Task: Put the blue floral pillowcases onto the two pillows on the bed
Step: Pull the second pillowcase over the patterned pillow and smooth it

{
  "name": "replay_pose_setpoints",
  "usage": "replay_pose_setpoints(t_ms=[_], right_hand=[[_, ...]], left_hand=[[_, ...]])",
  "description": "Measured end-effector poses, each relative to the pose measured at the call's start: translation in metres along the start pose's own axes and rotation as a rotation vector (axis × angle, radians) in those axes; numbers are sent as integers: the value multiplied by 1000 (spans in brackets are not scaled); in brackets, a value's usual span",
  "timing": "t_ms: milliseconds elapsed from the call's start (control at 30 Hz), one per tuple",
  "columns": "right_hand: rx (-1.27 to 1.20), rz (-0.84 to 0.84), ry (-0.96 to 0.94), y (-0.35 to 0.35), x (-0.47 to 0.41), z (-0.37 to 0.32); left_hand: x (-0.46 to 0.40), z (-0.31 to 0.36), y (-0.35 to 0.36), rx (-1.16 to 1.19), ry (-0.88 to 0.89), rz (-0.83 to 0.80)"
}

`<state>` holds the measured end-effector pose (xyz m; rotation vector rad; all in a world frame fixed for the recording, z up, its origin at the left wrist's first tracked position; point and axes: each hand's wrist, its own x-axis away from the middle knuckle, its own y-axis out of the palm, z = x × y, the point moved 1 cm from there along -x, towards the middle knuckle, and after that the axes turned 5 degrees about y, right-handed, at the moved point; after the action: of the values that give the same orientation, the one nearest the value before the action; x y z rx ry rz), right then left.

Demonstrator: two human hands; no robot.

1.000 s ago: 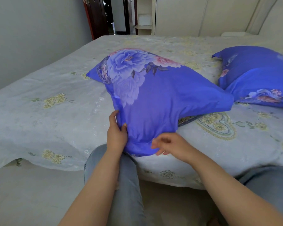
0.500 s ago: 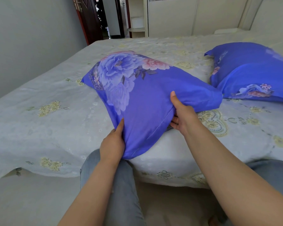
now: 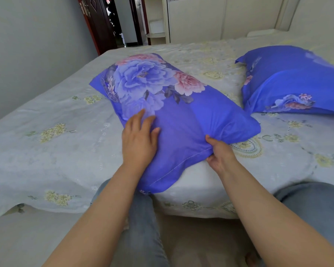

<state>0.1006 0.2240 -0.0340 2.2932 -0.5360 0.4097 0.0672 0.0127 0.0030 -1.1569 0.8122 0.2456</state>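
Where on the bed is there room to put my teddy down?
The widest bare sheet lies left of the near pillow, out to the wall-side edge. More lies beyond it, toward the door. The front right corner is bare too. It is crowded where the left hand and right hand work, and tight beside the far pillow.

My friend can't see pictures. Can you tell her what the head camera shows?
A person's left hand rests flat on a blue flowery pillow at the edge of a bed, while the right hand pinches the pillowcase's near edge. A second blue pillow lies farther back on the right.
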Motion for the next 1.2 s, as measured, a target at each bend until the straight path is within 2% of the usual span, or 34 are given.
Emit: replay_pose_setpoints(t_ms=[133,233,400,533,600,767,833,900,1000,1100,1200], right_hand=[[348,174,-159,-27,2,10],[645,264,-270,-56,0,8],[740,243,-193,-84,1,6],[925,321,-344,-82,5,-6],[868,342,-367,-75,-4,-18],[314,301,-264,-60,-37,-53],[304,412,-336,-49,-42,-77],[448,490,-447,-44,-48,-102],[994,590,-569,-60,-38,-116],[1488,666,-499,-98,-31,-106],[1632,642,-377,-108,-45,-97]], left_hand=[[-53,37,15,68,-41,-338],[-72,43,32,25,-61,-458],[-72,55,42,-6,-6,-493],[-67,73,39,-100,130,-489],[-55,86,43,-140,218,-558],[-20,97,60,-259,350,-709],[-9,97,64,-305,403,-704],[-3,98,67,-320,447,-704],[3,95,68,-227,470,-662],[3,89,65,-89,466,-491],[0,83,68,-32,354,-333]])
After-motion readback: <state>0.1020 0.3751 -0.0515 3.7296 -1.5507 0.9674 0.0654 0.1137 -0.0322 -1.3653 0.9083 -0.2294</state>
